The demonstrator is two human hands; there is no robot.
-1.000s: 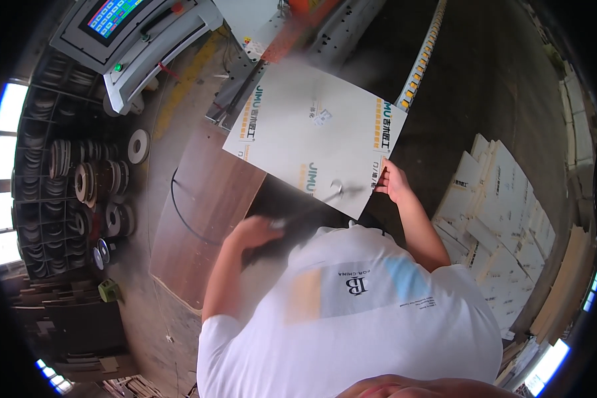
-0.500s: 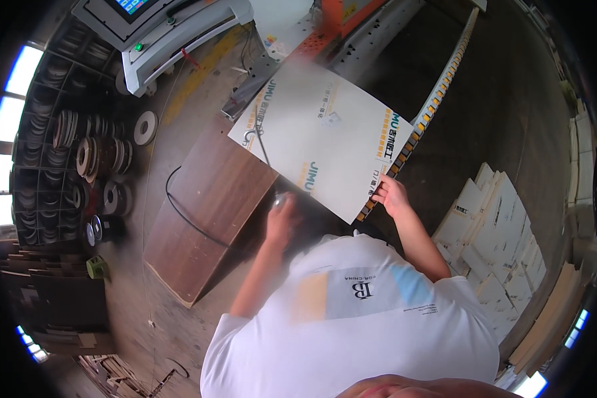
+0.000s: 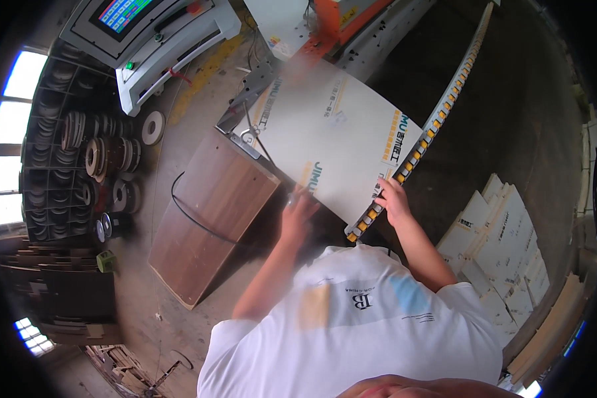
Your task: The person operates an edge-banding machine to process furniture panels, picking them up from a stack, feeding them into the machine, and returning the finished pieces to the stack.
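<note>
A white rectangular panel [image 3: 341, 139] with printed film lies across a machine's work surface, its right edge along a roller rail [image 3: 426, 136]. My right hand [image 3: 395, 201] grips that edge near the panel's close corner, fingers bent over the top; its thumb is hidden. At the panel's near left edge is my left hand [image 3: 300, 213], smeared by motion, its fingertips at or just under the edge. A small shiny spot shows by its fingers, too blurred to name. A thin metal arm [image 3: 262, 142] crosses the panel's left side.
A brown wood-grain box [image 3: 212, 212] with a black hose [image 3: 192, 215] stands left of the panel. Behind is a control console [image 3: 172, 53]. Racks of edging rolls [image 3: 106, 156] line the left; stacked white boards [image 3: 501, 245] lie at right.
My left hand has come up to the panel's near edge. The panel has shifted away along the rail, baring more rollers at its near end. My right hand stays at its edge.
</note>
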